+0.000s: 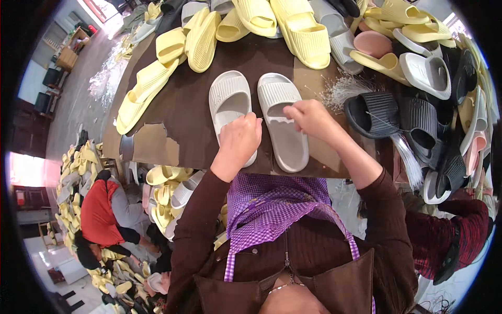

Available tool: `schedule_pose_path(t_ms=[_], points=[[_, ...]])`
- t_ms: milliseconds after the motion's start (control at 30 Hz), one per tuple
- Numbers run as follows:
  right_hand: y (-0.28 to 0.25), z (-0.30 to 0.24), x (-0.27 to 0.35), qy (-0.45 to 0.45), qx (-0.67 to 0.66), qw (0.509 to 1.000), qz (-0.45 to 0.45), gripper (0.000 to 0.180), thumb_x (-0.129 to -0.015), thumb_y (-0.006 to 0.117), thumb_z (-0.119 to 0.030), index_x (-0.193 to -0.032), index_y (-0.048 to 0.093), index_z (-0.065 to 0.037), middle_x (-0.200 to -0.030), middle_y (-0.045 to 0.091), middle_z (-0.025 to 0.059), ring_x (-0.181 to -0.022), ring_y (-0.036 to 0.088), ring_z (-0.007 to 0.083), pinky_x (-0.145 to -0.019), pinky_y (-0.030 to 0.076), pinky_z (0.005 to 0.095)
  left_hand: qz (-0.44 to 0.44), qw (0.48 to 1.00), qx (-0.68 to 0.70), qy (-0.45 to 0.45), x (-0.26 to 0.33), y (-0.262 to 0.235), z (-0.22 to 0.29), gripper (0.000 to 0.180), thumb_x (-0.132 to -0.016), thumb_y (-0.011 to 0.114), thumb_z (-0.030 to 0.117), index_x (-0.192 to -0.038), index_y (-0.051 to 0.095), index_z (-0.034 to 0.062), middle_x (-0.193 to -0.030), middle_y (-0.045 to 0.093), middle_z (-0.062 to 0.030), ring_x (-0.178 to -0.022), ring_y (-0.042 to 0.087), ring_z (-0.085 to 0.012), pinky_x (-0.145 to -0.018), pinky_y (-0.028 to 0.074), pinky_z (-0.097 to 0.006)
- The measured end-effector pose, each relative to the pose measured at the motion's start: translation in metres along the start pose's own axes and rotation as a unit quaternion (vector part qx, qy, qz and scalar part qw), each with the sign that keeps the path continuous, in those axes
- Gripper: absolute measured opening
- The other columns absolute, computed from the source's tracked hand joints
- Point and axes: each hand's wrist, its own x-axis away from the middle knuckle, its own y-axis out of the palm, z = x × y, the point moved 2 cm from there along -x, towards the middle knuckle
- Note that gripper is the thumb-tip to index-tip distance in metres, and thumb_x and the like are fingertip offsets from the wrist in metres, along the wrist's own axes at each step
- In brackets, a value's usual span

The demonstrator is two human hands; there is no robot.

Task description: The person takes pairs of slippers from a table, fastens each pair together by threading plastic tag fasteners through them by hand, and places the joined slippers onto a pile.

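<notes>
looking down at two light grey slippers here, side by side on one brown surface (251,52), toes pointing away from the person and heels near the front edge. just those two in the middle, with a narrow gap between them.

two hands on the job, one per slipper. left hand (239,141) is curled into a loose fist over the footbed of the left slipper (230,110), and i can't make out if the fingers have hold of anything. right hand (314,119) has its fingers bent in by the strap opening of the right slipper (287,141). might be pinching something, honestly can't say.

round the far side there's an arc of yellow slippers (303,39), overlapping too much for me to count properly. over to the right, two black slippers (372,118) show clearly at the front of the heap, plus one white slipper (426,76) above them. i count two bundles of thin pale strands (345,91), one behind the nearest black slipper and one hanging below it.

one purple checked apron (277,209) on the wearer, and two other people around: one in a red vest (98,212) bending on the left, one in a red-and-black top (444,243) on the right.
</notes>
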Motion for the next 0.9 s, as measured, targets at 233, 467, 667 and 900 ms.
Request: schedule_pose_path(t_ms=[233, 467, 667, 900], points=[[-0.033, 0.020, -0.049, -0.107, 0.135, 0.952, 0.252, 0.040, -0.086, 0.055, -0.031, -0.080, 0.064, 0.007, -0.081, 0.063, 0.0264, -0.082, 0.061, 0.0417, -0.076, 0.048, 0.0448, 0.026, 0.999, 0.023, -0.009, -0.014, 0.005, -0.012, 0.022, -0.087, 0.056, 0.018, -0.074, 0.054, 0.0017, -0.071, 0.060, -0.0185, -0.065, 0.060, -0.0369, -0.058, 0.047, -0.044], [-0.013, 0.034, -0.096, -0.025, 0.236, 0.957, 0.167, 0.038, -0.083, 0.057, -0.033, -0.082, 0.068, 0.003, -0.082, 0.064, 0.0253, -0.083, 0.063, 0.0386, -0.075, 0.049, 0.0413, 0.015, 0.998, 0.065, -0.003, -0.018, 0.009, -0.031, 0.018, -0.087, 0.055, 0.016, -0.078, 0.052, 0.0015, -0.076, 0.059, -0.0183, -0.073, 0.059, -0.0375, -0.062, 0.046, -0.046], [-0.009, 0.039, -0.116, -0.029, 0.140, 0.982, 0.124, 0.033, -0.080, 0.062, -0.029, -0.083, 0.068, 0.003, -0.083, 0.065, 0.0235, -0.079, 0.065, 0.0328, -0.075, 0.049, 0.0384, 0.022, 0.995, 0.087, 0.037, -0.020, 0.009, -0.039, 0.015, -0.087, 0.055, 0.014, -0.080, 0.051, 0.0006, -0.080, 0.056, -0.0185, -0.077, 0.057, -0.0371, -0.066, 0.045, -0.045], [-0.005, 0.035, -0.131, -0.104, 0.081, 0.971, 0.200, 0.025, -0.079, 0.064, -0.019, -0.088, 0.067, 0.004, -0.079, 0.067, 0.0170, -0.071, 0.065, 0.0248, -0.070, 0.050, 0.0339, 0.026, 0.989, 0.102, 0.101, -0.025, 0.006, -0.042, 0.011, -0.086, 0.054, 0.010, -0.082, 0.050, 0.0004, -0.083, 0.052, -0.0177, -0.079, 0.053, -0.0360, -0.070, 0.044, -0.043]])
